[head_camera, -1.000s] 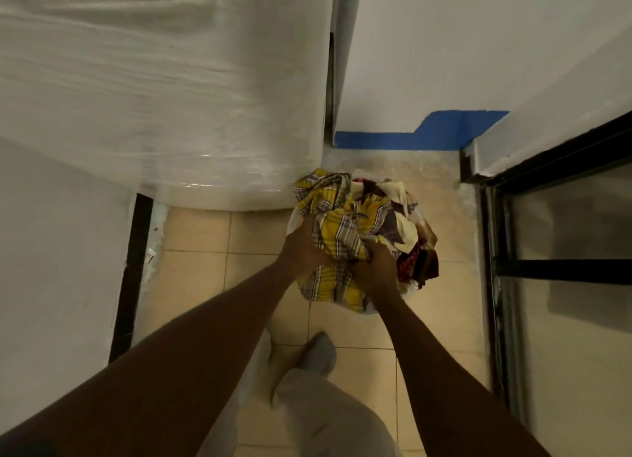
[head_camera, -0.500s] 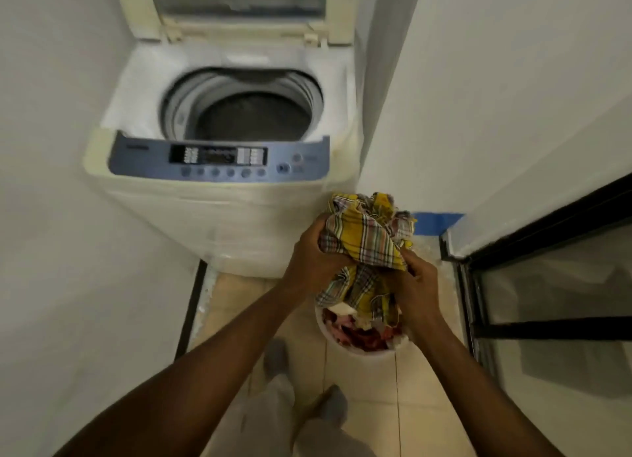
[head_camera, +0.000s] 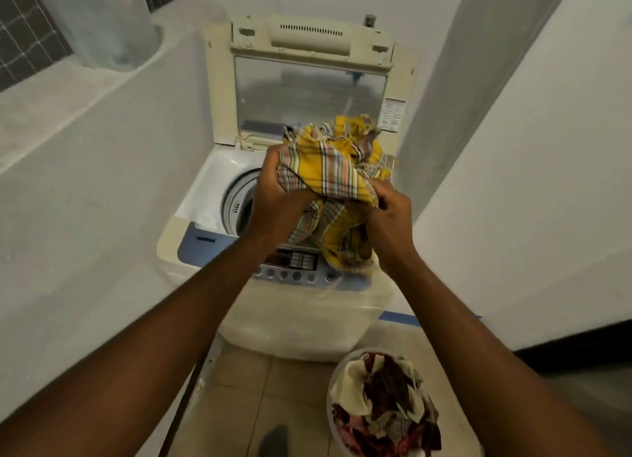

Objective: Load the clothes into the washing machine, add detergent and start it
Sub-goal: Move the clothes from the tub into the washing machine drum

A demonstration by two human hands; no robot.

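Note:
A bunched yellow plaid cloth (head_camera: 337, 169) hangs above the drum opening (head_camera: 239, 203) of a white top-load washing machine (head_camera: 301, 319). My left hand (head_camera: 273, 196) grips the cloth's left side and my right hand (head_camera: 390, 217) grips its right side. The machine's lid (head_camera: 307, 90) stands upright at the back. Its blue control panel (head_camera: 290, 268) shows below my wrists, partly covered by the cloth's hanging end. On the floor at the lower right stands a white basket (head_camera: 333, 381) with more clothes (head_camera: 386, 402), white and dark red.
White walls close in on both sides of the machine. A ledge at the upper left carries a clear plastic container (head_camera: 106, 25). A dark door frame (head_camera: 564, 347) runs along the right. Beige floor tiles (head_camera: 260, 395) lie before the machine, and a foot (head_camera: 273, 439) shows at the bottom.
Both hands have lifted the plaid cloth out of the basket and up over the machine's opening. The view has tilted up, so the raised lid and ledge now show.

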